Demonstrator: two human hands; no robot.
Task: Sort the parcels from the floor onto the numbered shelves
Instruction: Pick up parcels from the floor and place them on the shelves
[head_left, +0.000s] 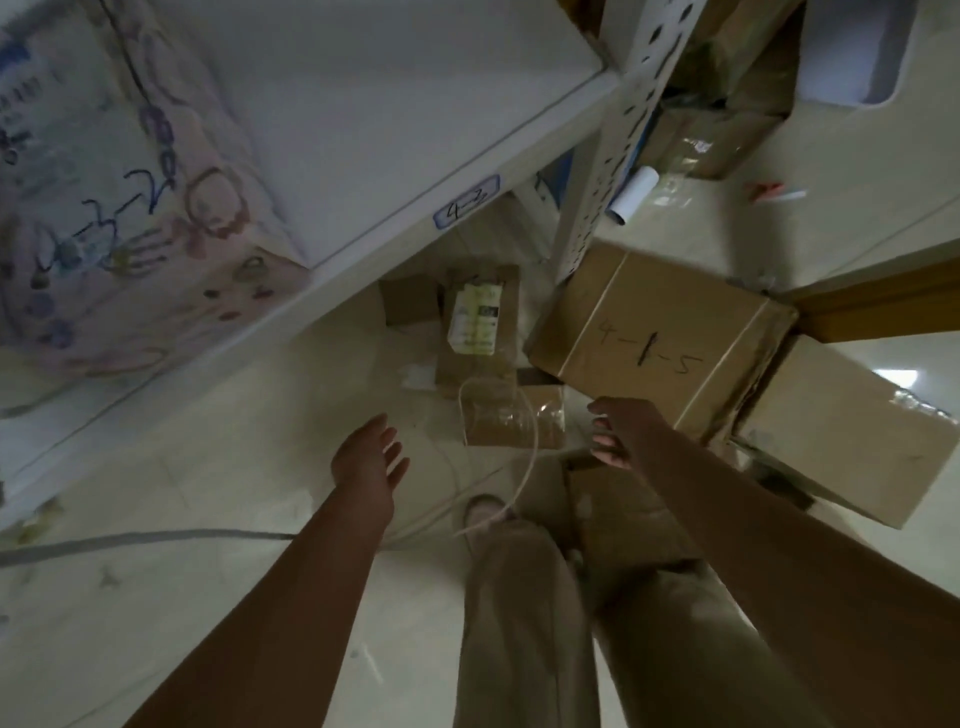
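Note:
Both my hands hang empty over the floor. My left hand (366, 457) has its fingers spread and relaxed. My right hand (621, 431) has loosely curled fingers and holds nothing, just in front of a cardboard box marked 4-1-5 (654, 338). A small taped box (511, 421) lies on the floor between my hands. A flat brown parcel with a yellow-white label (475, 322) lies beyond it under the shelf. A patterned soft parcel marked with numbers (119, 218) lies on the white shelf (395, 130), whose edge carries a label reading 4-3 (466, 203).
A perforated shelf post (608, 171) stands beside the 4-1-5 box. More cardboard boxes lie at right (852, 431) and at the back (727, 104). A white paper roll (634, 195) leans by the post. A thin cable (524, 467) and my legs (519, 597) are below.

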